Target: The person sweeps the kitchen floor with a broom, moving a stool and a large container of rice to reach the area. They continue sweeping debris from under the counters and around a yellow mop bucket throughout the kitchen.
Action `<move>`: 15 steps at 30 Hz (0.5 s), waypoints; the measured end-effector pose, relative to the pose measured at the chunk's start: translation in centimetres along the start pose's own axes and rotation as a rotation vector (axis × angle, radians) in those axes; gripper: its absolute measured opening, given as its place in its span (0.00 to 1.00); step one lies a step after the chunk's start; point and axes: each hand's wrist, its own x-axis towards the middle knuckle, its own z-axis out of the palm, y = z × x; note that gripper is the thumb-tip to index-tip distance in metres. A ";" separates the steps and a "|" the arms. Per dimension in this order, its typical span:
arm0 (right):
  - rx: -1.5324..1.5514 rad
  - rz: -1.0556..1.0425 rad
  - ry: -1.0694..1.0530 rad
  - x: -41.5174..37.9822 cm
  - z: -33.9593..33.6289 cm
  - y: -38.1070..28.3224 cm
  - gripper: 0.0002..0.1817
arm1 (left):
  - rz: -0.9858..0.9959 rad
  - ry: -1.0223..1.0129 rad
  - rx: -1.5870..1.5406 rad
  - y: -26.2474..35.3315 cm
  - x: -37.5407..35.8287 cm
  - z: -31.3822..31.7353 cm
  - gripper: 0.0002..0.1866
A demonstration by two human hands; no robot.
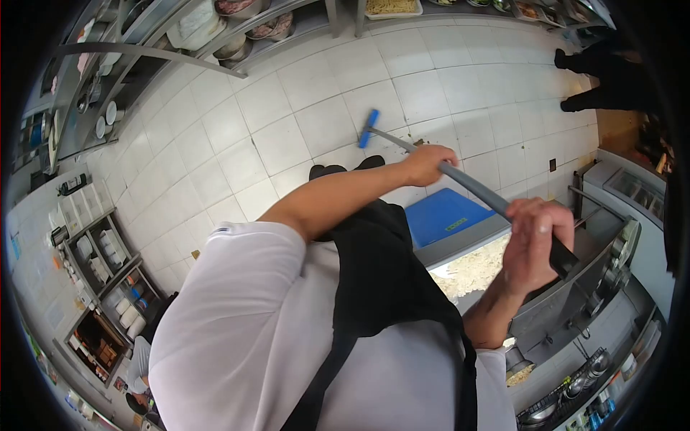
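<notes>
A long grey pole (474, 188) runs diagonally from the upper middle to the right. Its lower end carries a blue head (369, 129), which rests on the white tiled floor, just beyond dark shoes. Partway along the pole, my left hand (430, 165) is closed round it, with the arm reaching across my body. My right hand (533, 244) is wrapped round the pole near its thick black end. Small dark bits of debris (419, 142) lie on the tiles beside the pole, near the blue head.
A blue board (442, 217) lies on a counter just below the pole, next to a pale, floury-looking surface (474, 271). Metal shelving (302, 32) with bowls and trays lines the top. Another person's dark-clothed legs (600, 77) stand at upper right. A further person (139, 366) appears at lower left.
</notes>
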 end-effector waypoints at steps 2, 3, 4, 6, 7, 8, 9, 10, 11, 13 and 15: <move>-0.079 0.001 0.009 -0.1 -1.7 -0.9 0.07 | -0.051 -0.145 -0.017 1.5 3.0 2.2 0.10; -0.159 0.005 0.007 -0.4 -1.8 -1.5 0.08 | -0.077 -0.219 -0.027 2.4 3.9 2.9 0.09; -0.239 0.008 0.010 -0.8 -2.0 -1.9 0.08 | -0.061 -0.249 -0.018 3.1 4.4 3.2 0.09; -0.197 -0.063 0.004 -1.1 -2.3 -3.0 0.11 | -0.017 -0.327 -0.003 4.6 5.4 3.8 0.07; -0.142 -0.092 0.022 -0.9 -2.6 -4.1 0.12 | 0.007 -0.295 -0.002 5.7 5.5 4.1 0.07; -0.084 -0.088 -0.008 -0.7 -3.8 -5.0 0.11 | 0.030 -0.258 0.000 6.6 5.4 4.1 0.06; -0.022 -0.082 -0.043 -0.5 -5.1 -5.8 0.11 | 0.048 -0.216 0.003 7.3 5.0 3.9 0.06; 0.000 -0.084 -0.086 -0.2 -6.1 -6.1 0.09 | 0.065 -0.160 0.009 7.4 4.2 3.7 0.05; 0.014 -0.067 -0.103 0.2 -6.4 -5.9 0.09 | 0.084 -0.102 0.018 7.1 3.7 3.1 0.05; 0.032 -0.025 -0.126 0.5 -6.6 -4.3 0.08 | 0.082 -0.057 0.017 4.7 2.9 2.1 0.05; 0.039 0.090 -0.038 0.9 -6.1 -1.9 0.09 | -0.073 -0.076 0.037 2.6 2.9 1.7 0.06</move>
